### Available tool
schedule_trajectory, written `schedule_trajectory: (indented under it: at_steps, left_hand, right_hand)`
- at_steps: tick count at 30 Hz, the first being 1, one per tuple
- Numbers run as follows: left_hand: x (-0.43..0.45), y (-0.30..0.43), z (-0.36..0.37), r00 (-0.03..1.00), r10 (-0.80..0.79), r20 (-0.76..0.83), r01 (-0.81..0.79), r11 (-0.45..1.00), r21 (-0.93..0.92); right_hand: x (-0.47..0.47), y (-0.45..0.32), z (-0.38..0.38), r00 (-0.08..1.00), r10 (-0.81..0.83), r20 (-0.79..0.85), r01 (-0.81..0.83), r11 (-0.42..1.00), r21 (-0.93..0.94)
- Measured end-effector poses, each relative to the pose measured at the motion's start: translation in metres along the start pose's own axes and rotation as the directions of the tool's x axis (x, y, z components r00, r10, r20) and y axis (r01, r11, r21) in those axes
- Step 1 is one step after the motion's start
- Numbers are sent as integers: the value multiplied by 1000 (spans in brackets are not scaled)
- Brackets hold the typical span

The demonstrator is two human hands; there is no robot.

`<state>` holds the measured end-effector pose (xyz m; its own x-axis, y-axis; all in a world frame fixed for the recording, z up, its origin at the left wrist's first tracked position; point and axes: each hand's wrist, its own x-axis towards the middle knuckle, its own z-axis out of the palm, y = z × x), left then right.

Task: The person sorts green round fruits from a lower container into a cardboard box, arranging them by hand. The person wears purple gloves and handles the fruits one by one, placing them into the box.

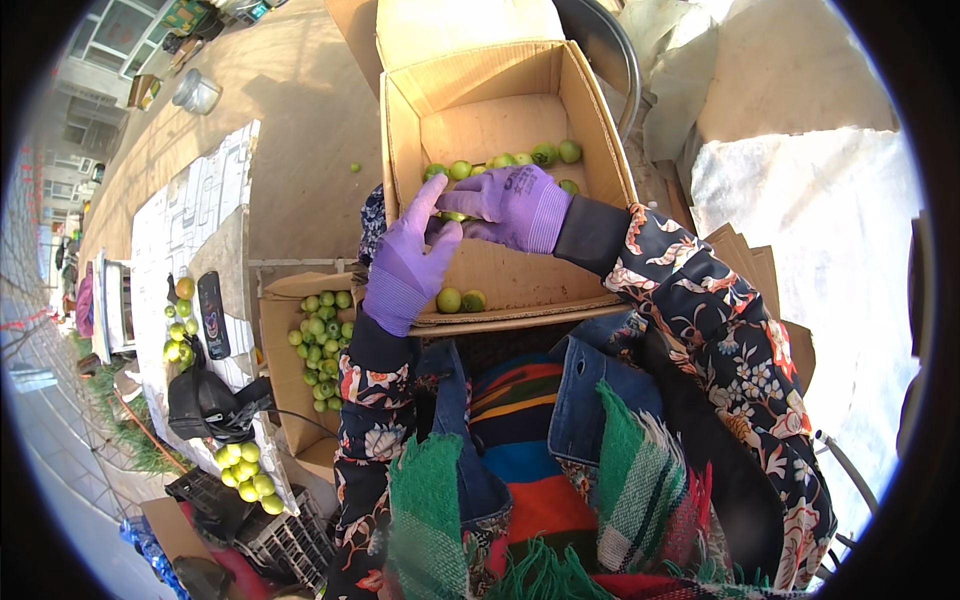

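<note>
A cardboard box (pixel 506 276) stands open before me, with several green tomatoes (pixel 544 154) along its far part and two more (pixel 460 301) in the near left corner. My right hand (pixel 517 201), in a purple glove, reaches in over the fruit, its fingers pointing left. My left hand (pixel 414 259), gloved alike, is at the box's left side with thumb and fingers spread, close to the right fingertips. A green tomato (pixel 454 216) shows beneath the right fingers; whether they grip it is hidden.
On the left, a second cardboard box (pixel 289 382) holds many green tomatoes. A white board (pixel 169 247) bears a phone (pixel 214 315), a black bag (pixel 199 405) and tomatoes (pixel 247 476). A black plastic crate (pixel 289 536) sits lower left; one tomato (pixel 355 167) lies on the ground.
</note>
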<state>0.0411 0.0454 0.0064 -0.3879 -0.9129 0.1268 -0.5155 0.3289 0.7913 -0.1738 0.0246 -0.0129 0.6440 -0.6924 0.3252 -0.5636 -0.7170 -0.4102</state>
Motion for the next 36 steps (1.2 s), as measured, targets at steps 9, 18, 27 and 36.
schedule_trajectory:
  at_steps: [9,18,27,36]
  left_hand:
    - [-6,-9,-1,947,13,-322,-79,978,-193]
    - [-39,-89,-35,814,-225,-535,28,936,-350]
    - [-146,-277,-69,769,-496,-403,580,807,114]
    - [-139,-313,-30,764,-642,-59,637,738,223]
  right_hand:
    - [-7,43,-21,724,634,272,-475,744,-469]
    - [-12,45,-8,654,688,314,-475,697,-537]
    - [-21,49,10,767,509,390,-311,827,-469]
    - [-23,49,8,784,486,385,-318,848,-424]
